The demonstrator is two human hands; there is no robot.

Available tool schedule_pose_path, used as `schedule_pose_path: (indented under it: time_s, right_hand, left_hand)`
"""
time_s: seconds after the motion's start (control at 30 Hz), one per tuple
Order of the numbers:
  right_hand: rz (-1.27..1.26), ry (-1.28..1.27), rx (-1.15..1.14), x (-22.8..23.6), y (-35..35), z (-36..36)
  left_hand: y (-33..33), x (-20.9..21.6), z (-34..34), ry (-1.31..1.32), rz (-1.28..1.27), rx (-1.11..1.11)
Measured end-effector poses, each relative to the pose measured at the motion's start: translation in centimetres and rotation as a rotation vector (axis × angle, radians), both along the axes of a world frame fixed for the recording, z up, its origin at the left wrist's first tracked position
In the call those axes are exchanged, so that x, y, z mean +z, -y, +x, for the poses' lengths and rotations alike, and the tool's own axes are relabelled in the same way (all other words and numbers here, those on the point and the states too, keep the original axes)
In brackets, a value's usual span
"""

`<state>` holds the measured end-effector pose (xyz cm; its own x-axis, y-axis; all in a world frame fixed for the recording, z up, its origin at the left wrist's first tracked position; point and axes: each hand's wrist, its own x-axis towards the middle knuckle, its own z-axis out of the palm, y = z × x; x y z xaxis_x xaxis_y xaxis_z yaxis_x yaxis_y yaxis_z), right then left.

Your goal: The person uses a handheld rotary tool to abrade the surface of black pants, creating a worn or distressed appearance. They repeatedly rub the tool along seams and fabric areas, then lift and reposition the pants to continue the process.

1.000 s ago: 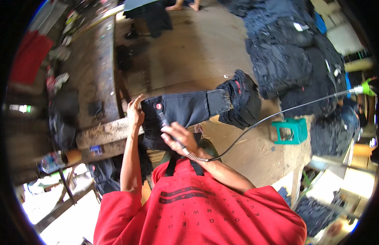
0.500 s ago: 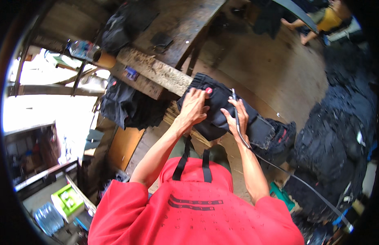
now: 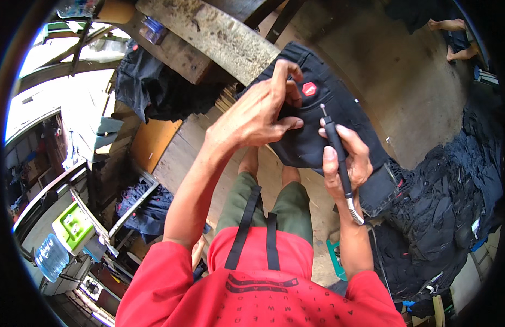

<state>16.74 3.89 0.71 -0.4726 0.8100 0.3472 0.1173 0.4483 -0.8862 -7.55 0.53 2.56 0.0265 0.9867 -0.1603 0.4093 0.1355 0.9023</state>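
- Black denim trousers [image 3: 304, 139] lie folded beneath and between both hands, the waistband end by the left fingers, the narrower end running past the right hand.
- Handling, my judgement: soft and limp, moderately heavy for cloth, stiffer along the waistband and seams; not slippery, not fragile, though a hard tip could scuff the weave. Best hold: flat palm on the panel, or a pinch at the waistband.
- Rotary tool [image 3: 337, 150]: probably light and rigid, slim enough for a pen hold on its barrel; the thin tip looks like the delicate part.
- Look of the trousers: deep black, matt, seam lines visible, a red hexagonal patch [image 3: 309, 89] with a pale mark just right of the left fingers.
- Look of the tool: black barrel, small metal tip angled up toward the patch, coiled metal sleeve at the rear, below the right fingers.
- Left hand [image 3: 262, 111]: over the cloth, fingers bent, thumb well apart from them; cannot tell whether the fingertips press down.
- Right hand [image 3: 349, 163]: closed round the barrel, thumb along its side.
- Beyond the left hand, a worn wooden plank [image 3: 225, 41]; right of the right hand, heaped dark garments [image 3: 443, 188].
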Motion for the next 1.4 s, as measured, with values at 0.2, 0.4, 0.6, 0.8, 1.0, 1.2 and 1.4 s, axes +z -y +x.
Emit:
schedule_pose_path:
  time_s: [0.2,0.4,0.6,0.8,1.0,1.2,1.4]
  right_hand:
    - [0.223,0.061,0.06,-1.0,-1.7,-1.5]
    - [0.255,0.118,0.097,-1.5,-1.5,-1.3]
    - [0.253,0.123,0.105,-1.4,-1.6,-1.6]
    - [0.26,0.127,0.106,-1.5,-1.6,-1.7]
    - [0.255,0.118,0.102,-1.6,-1.5,-1.7]
    - [0.259,0.101,0.095,-2.0,-1.5,-1.5]
    - [0.23,0.137,0.136,-1.6,-1.6,-1.1]
  left_hand:
    - [0.3,-0.8,-0.4,0.031,0.043,0.036]
    - [0.6,-1.6,-0.2,0.113,0.038,0.101]
    - [0.7,-2.0,0.0,0.132,0.043,0.113]
    - [0.8,-2.1,0.1,0.137,0.038,0.124]
    - [1.0,-2.2,0.2,0.124,0.043,0.128]
    - [1.1,-2.2,0.3,0.093,0.057,0.138]
    - [0.9,-2.1,0.4,0.119,0.07,0.137]
